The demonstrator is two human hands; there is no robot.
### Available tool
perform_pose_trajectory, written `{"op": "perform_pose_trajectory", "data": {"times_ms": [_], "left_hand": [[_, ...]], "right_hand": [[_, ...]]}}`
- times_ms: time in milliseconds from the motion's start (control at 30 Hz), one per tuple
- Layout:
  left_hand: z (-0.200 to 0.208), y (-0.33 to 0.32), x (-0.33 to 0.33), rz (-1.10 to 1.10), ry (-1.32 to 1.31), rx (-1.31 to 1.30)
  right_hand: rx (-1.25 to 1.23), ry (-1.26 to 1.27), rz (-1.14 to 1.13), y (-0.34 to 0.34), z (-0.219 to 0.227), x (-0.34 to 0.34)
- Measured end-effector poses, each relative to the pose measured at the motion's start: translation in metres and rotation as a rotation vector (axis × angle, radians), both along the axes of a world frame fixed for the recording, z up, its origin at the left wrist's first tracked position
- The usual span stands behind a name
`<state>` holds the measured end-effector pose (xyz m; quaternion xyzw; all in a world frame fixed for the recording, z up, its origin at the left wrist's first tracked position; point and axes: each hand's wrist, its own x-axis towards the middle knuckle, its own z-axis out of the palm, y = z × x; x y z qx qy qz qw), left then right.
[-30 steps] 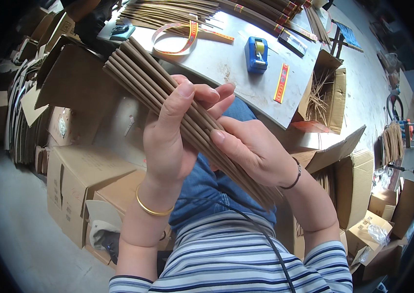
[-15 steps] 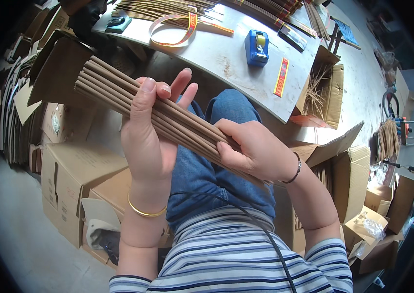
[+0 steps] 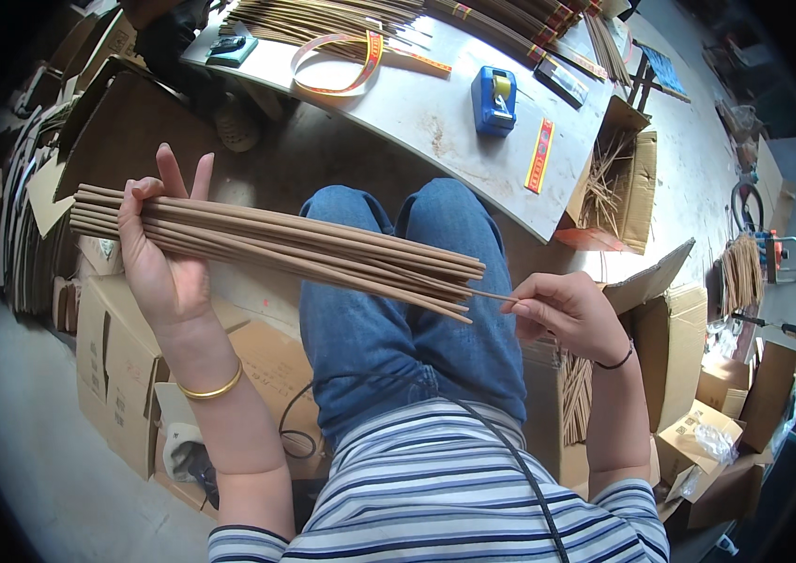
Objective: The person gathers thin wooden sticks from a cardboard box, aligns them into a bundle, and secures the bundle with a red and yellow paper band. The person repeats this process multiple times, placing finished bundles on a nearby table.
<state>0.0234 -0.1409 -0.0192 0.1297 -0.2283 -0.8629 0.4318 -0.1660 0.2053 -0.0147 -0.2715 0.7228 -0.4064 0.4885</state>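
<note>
A bundle of brown incense sticks (image 3: 304,239) lies across my lap in the air, tilted slightly down to the right. My left hand (image 3: 163,263) holds it near its left end, with the thumb over the sticks and a couple of fingers stretched up behind. At the right end the sticks fan apart, their tips uneven. One stick (image 3: 492,296) juts out past the others, and my right hand (image 3: 562,314) pinches its end between thumb and fingers.
Ahead stands a white table (image 3: 435,141) with a blue tape dispenser (image 3: 494,101), a red-and-yellow paper strip (image 3: 539,155), a curled paper band (image 3: 374,61) and more sticks (image 3: 323,21). Cardboard boxes flank me, including an open box (image 3: 642,192) of loose sticks on the right.
My left hand has moved left and slid the bundle toward level. My right hand has let go of the bundle's body and moved right, now pinching a single protruding stick.
</note>
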Motion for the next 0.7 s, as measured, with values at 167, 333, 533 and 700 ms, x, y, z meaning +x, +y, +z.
{"op": "perform_pose_trajectory", "data": {"times_ms": [167, 333, 533, 700], "left_hand": [[-0.004, -0.012, 0.012, 0.026, 0.049, 0.002], [0.008, 0.026, -0.02, 0.041, -0.004, -0.069], [0.019, 0.087, -0.056, -0.237, 0.001, 0.0], [0.007, 0.088, -0.066, -0.344, 0.125, 0.078]], "right_hand": [[-0.276, 0.166, -0.288, 0.065, 0.03, -0.046], [-0.302, 0.718, -0.51, 0.036, 0.024, -0.05], [-0.593, -0.115, 0.293, -0.111, -0.004, 0.006], [-0.279, -0.992, 0.339, -0.113, -0.01, 0.027]]}}
